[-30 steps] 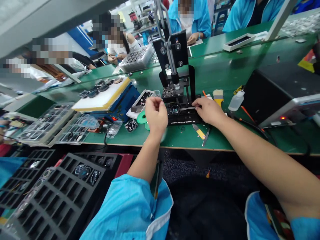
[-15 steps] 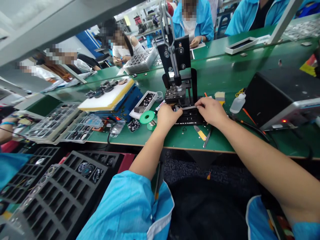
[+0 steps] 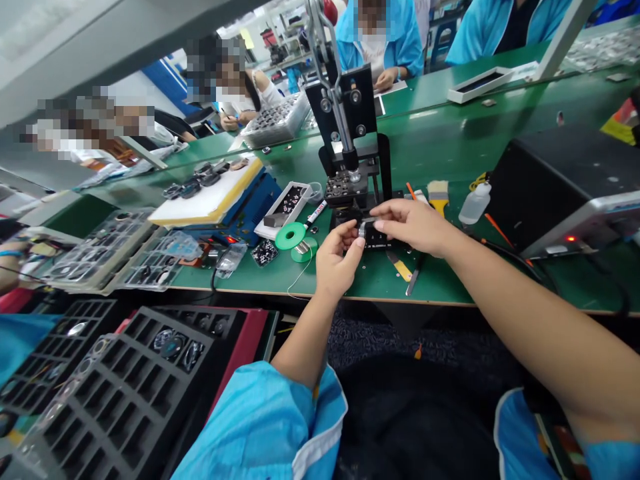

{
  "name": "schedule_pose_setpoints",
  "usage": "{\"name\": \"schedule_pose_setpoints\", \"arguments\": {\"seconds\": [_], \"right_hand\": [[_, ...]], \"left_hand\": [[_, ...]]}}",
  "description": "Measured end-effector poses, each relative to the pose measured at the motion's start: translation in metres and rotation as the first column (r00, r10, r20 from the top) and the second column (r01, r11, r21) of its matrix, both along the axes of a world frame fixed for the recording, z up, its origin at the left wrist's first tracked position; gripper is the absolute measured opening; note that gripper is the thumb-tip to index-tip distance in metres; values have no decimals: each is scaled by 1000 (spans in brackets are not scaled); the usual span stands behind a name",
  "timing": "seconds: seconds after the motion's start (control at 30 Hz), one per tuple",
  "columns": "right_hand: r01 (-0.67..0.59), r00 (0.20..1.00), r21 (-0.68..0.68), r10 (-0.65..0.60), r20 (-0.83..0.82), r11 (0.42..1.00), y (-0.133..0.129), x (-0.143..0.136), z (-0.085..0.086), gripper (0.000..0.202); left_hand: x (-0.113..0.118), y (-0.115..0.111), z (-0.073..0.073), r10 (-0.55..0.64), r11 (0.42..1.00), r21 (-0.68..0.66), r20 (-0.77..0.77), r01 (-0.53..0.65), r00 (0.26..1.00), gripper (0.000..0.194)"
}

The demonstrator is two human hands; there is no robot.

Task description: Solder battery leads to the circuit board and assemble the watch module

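In front of the black lever press (image 3: 345, 133), both hands meet at a small grey metallic part (image 3: 363, 229). My left hand (image 3: 341, 257) pinches the part's left side between thumb and fingers. My right hand (image 3: 415, 225) has its thumb and forefinger closed on the part's right end. The part's exact shape is too small to tell. Beside my left hand stands a green solder spool (image 3: 291, 236) with a loose strand hanging over the table edge. Tweezers (image 3: 414, 279) and a yellow-handled blade (image 3: 401, 269) lie below the press base.
A black box with a red light (image 3: 575, 193), a clear bottle (image 3: 475, 203) and a brush (image 3: 439, 197) are on the right. Left are a white foam pad (image 3: 210, 193), a tray of small parts (image 3: 289, 208) and a compartment tray (image 3: 110, 393). People sit across the green table (image 3: 440, 147).
My hands have drawn closer together and slightly toward me with the metallic part, away from the press. My left hand has turned palm-up, and the spool's strand now shows.
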State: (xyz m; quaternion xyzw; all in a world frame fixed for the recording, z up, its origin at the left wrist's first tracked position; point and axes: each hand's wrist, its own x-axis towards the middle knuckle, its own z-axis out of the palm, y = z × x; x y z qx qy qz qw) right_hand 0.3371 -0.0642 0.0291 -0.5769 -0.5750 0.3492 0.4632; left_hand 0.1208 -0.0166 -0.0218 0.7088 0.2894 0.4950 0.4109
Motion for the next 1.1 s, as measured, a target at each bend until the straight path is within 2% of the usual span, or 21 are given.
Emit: {"name": "schedule_pose_setpoints", "arguments": {"seconds": [0.07,0.13,0.23,0.33,0.43,0.67,0.87,1.1], "right_hand": [[-151,982,-72,141,-123,986,-3,-3,1,33],[-224,964,-127,200,-176,966,-5,-6,2,34],[-258,952,-160,223,-210,953,-6,-8,3,34],[-268,944,-128,234,-232,955,-6,-7,3,32],[-292,932,-90,262,-252,952,-5,-6,1,35],[-288,935,-92,258,-245,953,-5,-2,-5,42],[-292,931,-88,262,-252,952,-5,-3,-4,45],[-304,950,-44,299,-90,952,-7,-6,1,40]], "left_hand": [[0,0,-2,-33,999,28,5,33,999,47],[-1,0,-2,-36,998,59,-8,37,999,45],[-2,-1,-2,13,987,159,-61,-3,998,42],[-1,-4,0,65,952,305,-124,-25,990,41],[-1,-5,2,80,924,382,-138,-21,987,44],[-1,-7,4,97,932,362,-207,-16,973,45],[0,-8,5,94,942,335,-201,-22,975,43],[0,-8,6,93,932,363,-235,-2,967,42]]}}
